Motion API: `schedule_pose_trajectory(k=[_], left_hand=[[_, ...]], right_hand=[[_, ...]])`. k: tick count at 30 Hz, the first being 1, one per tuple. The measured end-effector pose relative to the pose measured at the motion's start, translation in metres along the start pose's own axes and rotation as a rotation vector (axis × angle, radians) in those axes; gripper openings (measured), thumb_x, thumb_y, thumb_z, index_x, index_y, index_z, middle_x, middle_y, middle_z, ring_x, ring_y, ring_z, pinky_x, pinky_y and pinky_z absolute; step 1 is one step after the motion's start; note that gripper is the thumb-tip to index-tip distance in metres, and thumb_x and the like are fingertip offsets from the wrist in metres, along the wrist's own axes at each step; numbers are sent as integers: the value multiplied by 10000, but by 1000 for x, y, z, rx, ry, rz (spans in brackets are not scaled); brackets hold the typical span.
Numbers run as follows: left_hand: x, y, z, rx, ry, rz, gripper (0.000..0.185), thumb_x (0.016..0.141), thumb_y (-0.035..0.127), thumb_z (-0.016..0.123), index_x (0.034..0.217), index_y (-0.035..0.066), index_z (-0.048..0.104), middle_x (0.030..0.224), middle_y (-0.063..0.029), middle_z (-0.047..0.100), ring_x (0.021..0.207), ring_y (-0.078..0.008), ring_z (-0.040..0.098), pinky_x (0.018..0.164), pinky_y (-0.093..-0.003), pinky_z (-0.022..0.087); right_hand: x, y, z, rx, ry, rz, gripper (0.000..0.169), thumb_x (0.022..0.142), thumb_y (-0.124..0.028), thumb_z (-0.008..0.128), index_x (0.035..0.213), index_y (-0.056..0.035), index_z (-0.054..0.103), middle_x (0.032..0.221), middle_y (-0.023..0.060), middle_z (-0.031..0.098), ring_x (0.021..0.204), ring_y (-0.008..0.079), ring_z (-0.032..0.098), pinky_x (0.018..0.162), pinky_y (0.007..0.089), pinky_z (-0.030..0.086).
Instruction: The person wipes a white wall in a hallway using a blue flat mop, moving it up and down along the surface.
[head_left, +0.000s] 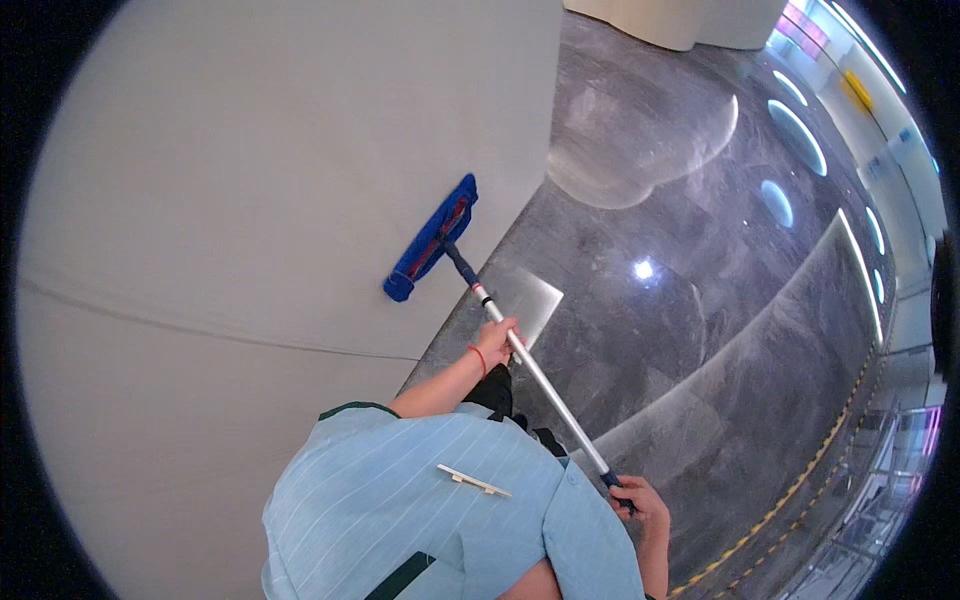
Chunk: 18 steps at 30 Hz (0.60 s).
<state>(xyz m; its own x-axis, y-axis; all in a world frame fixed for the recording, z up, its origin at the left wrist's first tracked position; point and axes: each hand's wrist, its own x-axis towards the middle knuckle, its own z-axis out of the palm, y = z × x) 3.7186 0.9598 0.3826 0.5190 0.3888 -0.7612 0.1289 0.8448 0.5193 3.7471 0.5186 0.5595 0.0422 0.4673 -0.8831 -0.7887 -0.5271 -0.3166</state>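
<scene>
A flat mop with a blue cloth head (433, 238) and a silver telescopic pole (551, 394) slants across the middle of the view. Its head lies against the pale grey wall (262, 165); whether it presses on the surface is hard to tell. My left hand (497, 341), with a red cord at the wrist, grips the pole partway below the head. Around the dark grip at the pole's lower end are the fingers of my right hand (637, 499). My light blue striped shirt (405, 495) fills the bottom of the view.
The dark, glossy grey floor (600, 337) spreads right of the wall and mirrors several lights. A pale curved structure (675, 22) stands at the top. Yellow-and-black striped tape (795, 476) runs along the far right. A thin seam (225, 331) crosses the wall.
</scene>
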Motion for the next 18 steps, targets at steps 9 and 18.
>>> schedule_pose_trajectory(k=[9, 18], left_hand=[[74, -64, -15, -215, 116, -509, 108, 771, 57, 571, 737, 46, 469, 633, -96, 448, 584, -257, 500, 678, -467, 509], [91, -24, -13, -299, 28, -712, 124, 779, 89, 593, 763, 42, 479, 661, -93, 470, 627, -261, 507, 737, -456, 488]], right_hand=[[158, -90, 98, -339, 182, -137, 195, 812, -152, 637, 705, -6, 566, 554, 27, 513, 411, 115, 455, 376, 278, 317], [259, -182, 149, -282, 151, -46, 132, 778, -97, 639, 706, -14, 565, 544, 35, 514, 418, 130, 476, 351, 283, 335]])
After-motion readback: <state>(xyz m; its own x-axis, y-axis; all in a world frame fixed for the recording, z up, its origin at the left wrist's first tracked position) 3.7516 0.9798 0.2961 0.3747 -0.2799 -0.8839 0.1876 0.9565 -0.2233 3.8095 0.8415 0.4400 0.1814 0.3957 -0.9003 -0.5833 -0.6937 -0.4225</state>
